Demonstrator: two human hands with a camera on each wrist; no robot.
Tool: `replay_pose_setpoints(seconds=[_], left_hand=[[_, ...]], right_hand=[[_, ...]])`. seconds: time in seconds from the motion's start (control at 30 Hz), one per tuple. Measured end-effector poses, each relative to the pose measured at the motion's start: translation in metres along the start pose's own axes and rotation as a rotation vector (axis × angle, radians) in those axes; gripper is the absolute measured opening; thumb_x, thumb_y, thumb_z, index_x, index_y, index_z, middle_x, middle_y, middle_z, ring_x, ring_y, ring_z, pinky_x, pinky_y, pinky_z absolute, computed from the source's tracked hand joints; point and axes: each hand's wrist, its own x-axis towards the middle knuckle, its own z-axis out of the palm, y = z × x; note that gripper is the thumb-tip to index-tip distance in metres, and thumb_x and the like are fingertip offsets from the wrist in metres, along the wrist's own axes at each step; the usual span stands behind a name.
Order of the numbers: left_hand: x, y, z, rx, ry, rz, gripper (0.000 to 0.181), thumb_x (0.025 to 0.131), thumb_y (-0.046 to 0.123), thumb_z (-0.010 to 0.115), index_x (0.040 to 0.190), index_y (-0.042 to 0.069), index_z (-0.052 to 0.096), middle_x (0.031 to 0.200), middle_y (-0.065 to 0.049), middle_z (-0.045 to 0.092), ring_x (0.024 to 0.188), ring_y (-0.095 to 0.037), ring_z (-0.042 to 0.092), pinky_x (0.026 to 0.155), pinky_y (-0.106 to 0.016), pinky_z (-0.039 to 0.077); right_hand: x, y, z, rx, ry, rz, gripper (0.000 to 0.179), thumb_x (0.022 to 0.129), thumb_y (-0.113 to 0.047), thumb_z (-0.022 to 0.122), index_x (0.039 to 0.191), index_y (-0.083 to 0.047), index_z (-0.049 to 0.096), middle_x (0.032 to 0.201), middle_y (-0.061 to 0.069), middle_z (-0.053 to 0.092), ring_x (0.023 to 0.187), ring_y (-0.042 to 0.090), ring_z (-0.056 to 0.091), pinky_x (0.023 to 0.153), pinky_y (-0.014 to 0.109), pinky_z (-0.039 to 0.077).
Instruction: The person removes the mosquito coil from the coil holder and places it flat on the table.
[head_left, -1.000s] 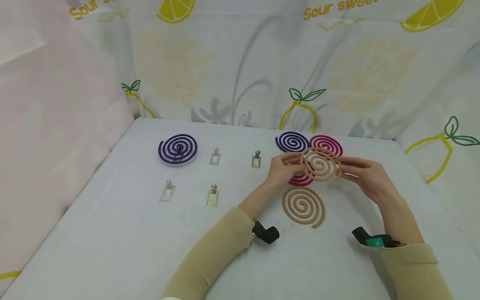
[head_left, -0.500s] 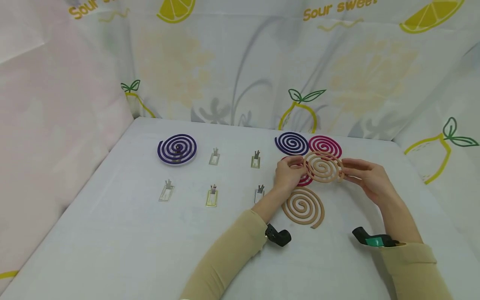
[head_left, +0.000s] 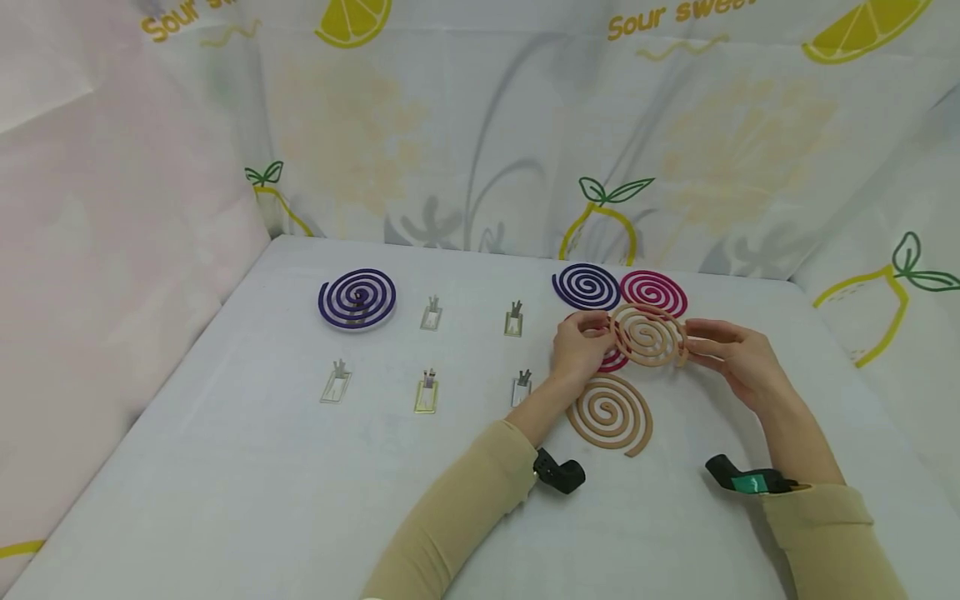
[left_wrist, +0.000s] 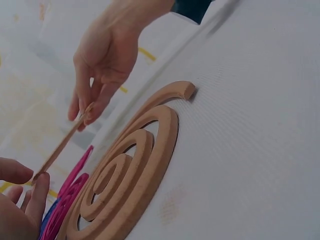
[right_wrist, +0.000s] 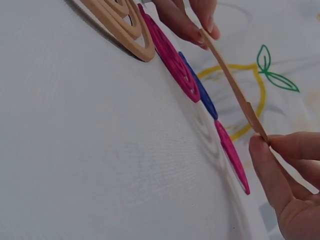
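A tan mosquito coil (head_left: 647,335) is held raised and tilted between both hands. My left hand (head_left: 581,346) pinches its left edge, and on the opposite edge the fingers and thumb of my right hand (head_left: 731,358) grip it. Seen edge-on in the right wrist view, the held coil (right_wrist: 230,77) is a thin flat strip. Below it a second tan coil (head_left: 607,411) lies flat on the table. Behind are a dark blue coil (head_left: 587,287) and a pink coil (head_left: 654,292). Another pink coil (head_left: 615,358) is partly hidden by my left hand and the held coil.
At the back left a dark purple coil (head_left: 357,298) rests on a raised stand. Small metal coil stands (head_left: 426,393), several of them, are spread over the white table (head_left: 247,500). One stand (head_left: 522,387) is close by my left forearm. A printed curtain backs the table.
My left hand and forearm have shifted right, bringing a metal stand into view beside the forearm. The held coil has moved slightly right and down; my right hand stays nearly still.
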Motion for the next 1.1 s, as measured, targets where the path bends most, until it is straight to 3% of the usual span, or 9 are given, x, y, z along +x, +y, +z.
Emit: replay_pose_setpoints(seconds=[0.43,0.7,0.97,1.1], left_hand=[[-0.005,-0.001,0.012,0.007,-0.032,-0.038,0.021,0.082,-0.005,0.066,0.102,0.000,0.072,0.090,-0.005,0.071,0.072,-0.003,0.056,0.065,-0.014,0.052],[-0.008,-0.001,0.014,0.059,-0.092,-0.030,0.029,0.082,-0.001,0.065,0.109,0.005,0.073,0.102,-0.005,0.075,0.091,-0.006,0.064,0.082,-0.017,0.047],[-0.011,0.000,0.016,-0.045,-0.160,-0.100,0.037,0.081,-0.010,0.059,0.115,0.001,0.069,0.107,-0.012,0.074,0.081,-0.001,0.058,0.064,-0.011,0.045],[-0.012,-0.001,0.018,-0.046,-0.187,-0.131,0.041,0.080,-0.011,0.057,0.118,0.000,0.067,0.107,-0.011,0.073,0.076,-0.003,0.057,0.061,-0.012,0.043]], right_hand=[[-0.001,0.002,-0.009,0.037,0.033,0.016,0.026,0.090,0.002,0.069,0.097,-0.022,0.076,0.094,-0.010,0.074,0.085,0.003,0.070,0.074,0.020,0.060],[-0.001,0.003,-0.014,0.018,0.064,0.033,0.026,0.091,0.001,0.069,0.094,-0.024,0.075,0.092,-0.012,0.075,0.085,0.000,0.070,0.072,0.018,0.059],[-0.003,0.002,-0.021,0.040,0.073,0.055,0.025,0.091,0.001,0.069,0.091,-0.024,0.076,0.089,-0.009,0.076,0.085,0.000,0.071,0.072,0.018,0.059],[-0.003,0.003,-0.026,0.041,0.065,0.072,0.023,0.091,0.000,0.069,0.092,-0.022,0.077,0.088,-0.007,0.077,0.084,0.001,0.072,0.072,0.019,0.059]])
